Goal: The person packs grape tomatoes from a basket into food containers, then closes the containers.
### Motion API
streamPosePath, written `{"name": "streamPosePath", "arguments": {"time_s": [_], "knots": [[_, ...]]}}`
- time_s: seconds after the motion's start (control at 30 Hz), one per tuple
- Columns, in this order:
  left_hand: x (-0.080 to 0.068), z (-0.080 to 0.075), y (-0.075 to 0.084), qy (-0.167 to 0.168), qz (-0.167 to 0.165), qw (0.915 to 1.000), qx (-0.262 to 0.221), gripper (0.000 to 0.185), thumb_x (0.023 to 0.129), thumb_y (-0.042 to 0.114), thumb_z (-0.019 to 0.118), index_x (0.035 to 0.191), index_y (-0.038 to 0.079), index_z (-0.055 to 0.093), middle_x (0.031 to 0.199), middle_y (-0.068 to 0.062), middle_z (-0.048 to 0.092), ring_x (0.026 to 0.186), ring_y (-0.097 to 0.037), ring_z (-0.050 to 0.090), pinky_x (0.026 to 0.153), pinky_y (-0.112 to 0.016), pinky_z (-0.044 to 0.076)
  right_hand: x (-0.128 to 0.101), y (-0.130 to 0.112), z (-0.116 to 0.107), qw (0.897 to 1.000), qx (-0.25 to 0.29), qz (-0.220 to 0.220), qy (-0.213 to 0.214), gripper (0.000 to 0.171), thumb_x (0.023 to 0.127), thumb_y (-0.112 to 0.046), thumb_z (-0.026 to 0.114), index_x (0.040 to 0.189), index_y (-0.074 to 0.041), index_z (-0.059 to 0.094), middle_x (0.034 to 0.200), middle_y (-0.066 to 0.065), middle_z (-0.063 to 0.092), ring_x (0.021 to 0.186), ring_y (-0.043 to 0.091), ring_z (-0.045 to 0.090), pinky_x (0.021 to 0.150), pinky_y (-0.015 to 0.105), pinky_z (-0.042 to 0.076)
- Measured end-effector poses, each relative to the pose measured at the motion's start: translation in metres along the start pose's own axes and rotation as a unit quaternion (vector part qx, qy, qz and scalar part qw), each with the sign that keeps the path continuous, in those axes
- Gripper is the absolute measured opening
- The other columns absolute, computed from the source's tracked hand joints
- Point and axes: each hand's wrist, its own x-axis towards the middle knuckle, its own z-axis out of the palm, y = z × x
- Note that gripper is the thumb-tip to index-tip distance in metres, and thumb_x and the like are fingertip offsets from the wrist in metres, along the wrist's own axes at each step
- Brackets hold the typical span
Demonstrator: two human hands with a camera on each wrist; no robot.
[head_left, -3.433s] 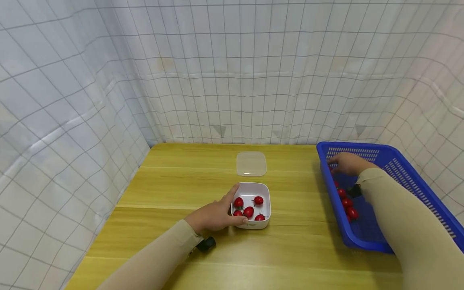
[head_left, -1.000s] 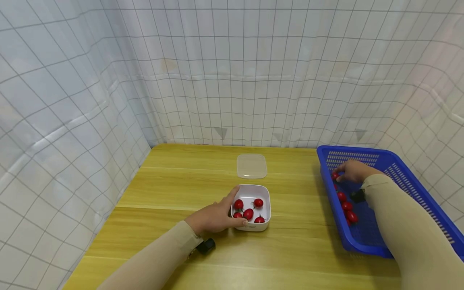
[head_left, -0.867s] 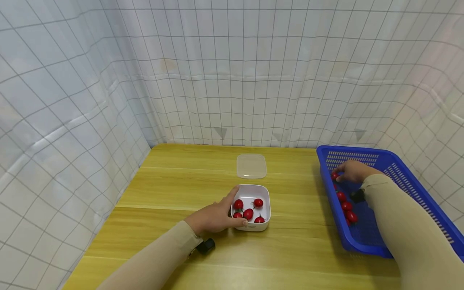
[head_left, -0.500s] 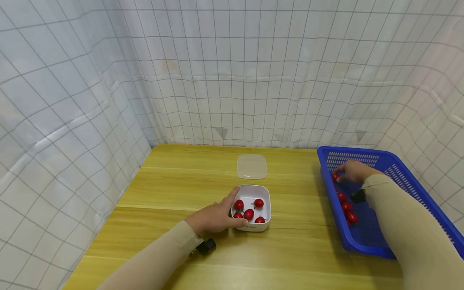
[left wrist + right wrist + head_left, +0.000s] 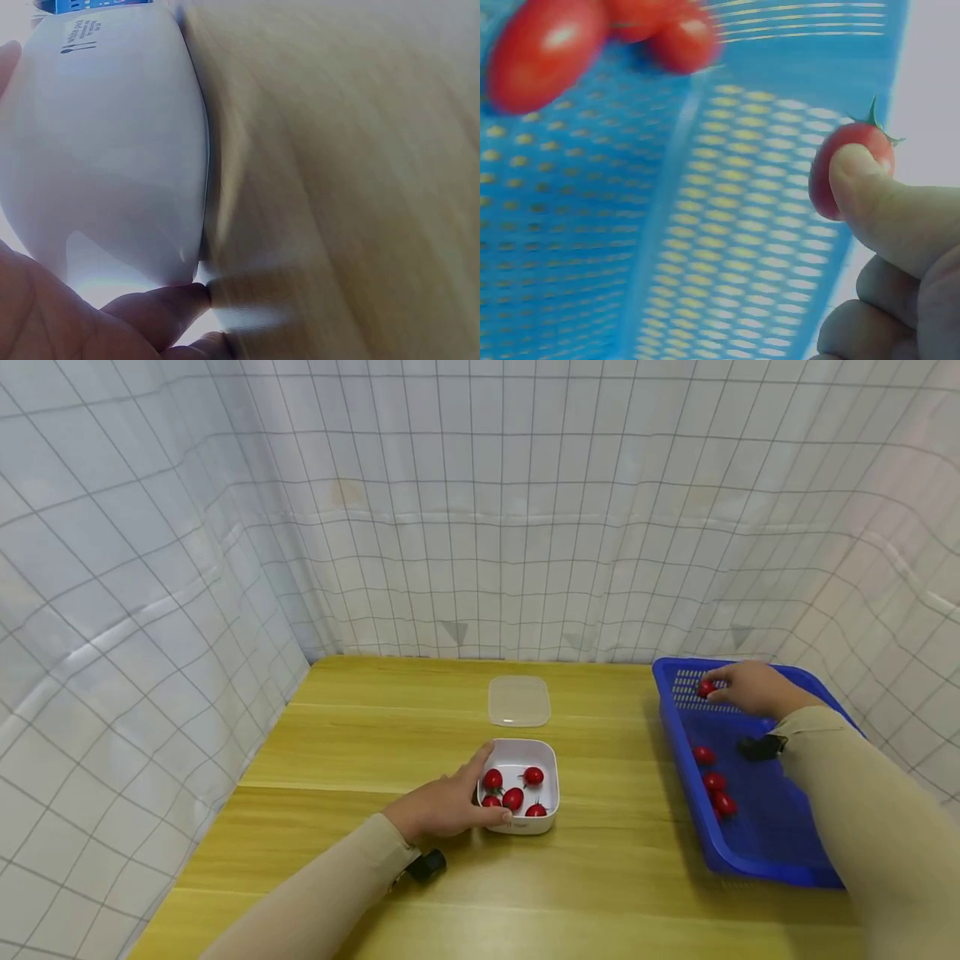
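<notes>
My right hand [image 5: 761, 687] pinches a cherry tomato [image 5: 706, 689] above the far end of the blue basket [image 5: 684, 768]. The right wrist view shows the thumb pressed on that tomato [image 5: 851, 169], its green stem pointing up. Several more tomatoes [image 5: 715, 782] lie along the basket's left side. My left hand [image 5: 446, 802] holds a small white square container [image 5: 551, 777] by its left side, thumb at the near rim and a finger at the far corner. Several tomatoes [image 5: 513, 799] with stems lie inside it. The left wrist view shows the container's white wall [image 5: 112, 135] against the palm.
A clear square lid [image 5: 519, 701] lies flat on the wooden table [image 5: 360, 735] behind the container. A white gridded curtain [image 5: 480, 510] hangs round the back and sides. The basket's raised rim stands between the right hand and the container.
My right hand has picked a tomato up from the basket's left side and moved it up and slightly to the right. My left hand stays on the container.
</notes>
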Motion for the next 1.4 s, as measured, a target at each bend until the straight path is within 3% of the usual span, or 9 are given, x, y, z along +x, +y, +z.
{"name": "streamPosePath", "arguments": {"time_s": [0.1,0.27,0.5,0.67,0.77,0.83,1.03,1.4], "knots": [[0.000,-0.001,0.000,0.000,0.002,1.0000,0.000,0.114,0.089,0.063,0.073,0.171,0.030,0.003,0.175,-0.008,0.025,0.157,-0.040,0.033,0.129,-0.061,0.019,-0.001,-0.012,-0.016,1.000,0.006,-0.008,0.030,0.037,0.105,-0.021,0.064,0.133,0.002,0.066,0.066,0.002,0.058,0.058,0.017,0.043,0.062,0.036,0.038],[0.000,-0.002,0.002,0.001,0.003,1.0000,0.004,0.114,0.089,0.063,0.073,0.171,0.029,0.003,0.175,-0.007,0.025,0.157,-0.040,0.033,0.130,-0.061,0.017,-0.003,-0.057,-0.035,0.998,0.010,-0.034,0.059,0.037,0.106,-0.026,0.065,0.136,-0.004,0.066,0.061,-0.004,0.046,0.057,0.016,0.041,0.058,0.033,0.035],[0.002,-0.002,0.004,0.000,-0.002,0.9999,0.011,0.114,0.089,0.065,0.072,0.171,0.030,0.002,0.175,-0.006,0.025,0.157,-0.040,0.033,0.129,-0.061,0.019,0.002,-0.138,-0.031,0.996,0.027,-0.080,0.024,0.043,0.104,-0.024,0.067,0.144,-0.007,0.063,0.055,-0.009,0.031,0.050,0.009,0.029,0.051,0.026,0.027],[0.001,-0.002,0.005,-0.004,-0.006,0.9999,0.013,0.114,0.088,0.065,0.072,0.171,0.030,0.002,0.175,-0.006,0.025,0.157,-0.041,0.033,0.128,-0.062,0.021,0.007,-0.184,-0.010,0.990,0.040,-0.135,-0.009,0.036,0.103,-0.022,0.070,0.136,-0.010,0.069,0.061,-0.011,0.052,0.056,0.009,0.036,0.057,0.029,0.033],[0.000,-0.002,0.005,-0.005,-0.010,0.9998,0.015,0.114,0.089,0.066,0.072,0.171,0.031,0.002,0.174,-0.007,0.027,0.155,-0.043,0.034,0.127,-0.063,0.024,0.007,-0.206,0.001,0.984,0.052,-0.168,-0.032,0.033,0.102,-0.020,0.071,0.133,-0.010,0.070,0.078,-0.009,0.070,0.063,0.009,0.046,0.062,0.029,0.040],[0.000,-0.002,0.006,-0.006,-0.013,0.9997,0.018,0.113,0.089,0.066,0.071,0.171,0.031,0.002,0.174,-0.007,0.028,0.155,-0.044,0.035,0.126,-0.064,0.025,0.006,-0.219,0.007,0.981,0.054,-0.184,-0.041,0.032,0.101,-0.019,0.072,0.132,-0.011,0.072,0.084,-0.007,0.073,0.065,0.008,0.050,0.063,0.027,0.042],[0.000,-0.002,0.005,-0.008,-0.019,0.9997,0.013,0.114,0.089,0.066,0.071,0.171,0.031,0.001,0.172,-0.008,0.032,0.151,-0.045,0.040,0.123,-0.066,0.029,0.004,-0.242,0.020,0.972,0.044,-0.222,-0.057,0.028,0.100,-0.020,0.074,0.127,-0.016,0.074,0.070,-0.007,0.057,0.061,0.008,0.045,0.058,0.025,0.039],[0.001,-0.001,0.003,-0.009,-0.016,0.9996,0.023,0.114,0.089,0.067,0.071,0.171,0.031,0.000,0.171,-0.010,0.035,0.150,-0.044,0.042,0.123,-0.064,0.030,0.001,-0.257,0.026,0.964,0.057,-0.250,-0.071,0.027,0.100,-0.020,0.074,0.126,-0.017,0.075,0.082,-0.006,0.068,0.064,0.007,0.048,0.062,0.023,0.044]]}}
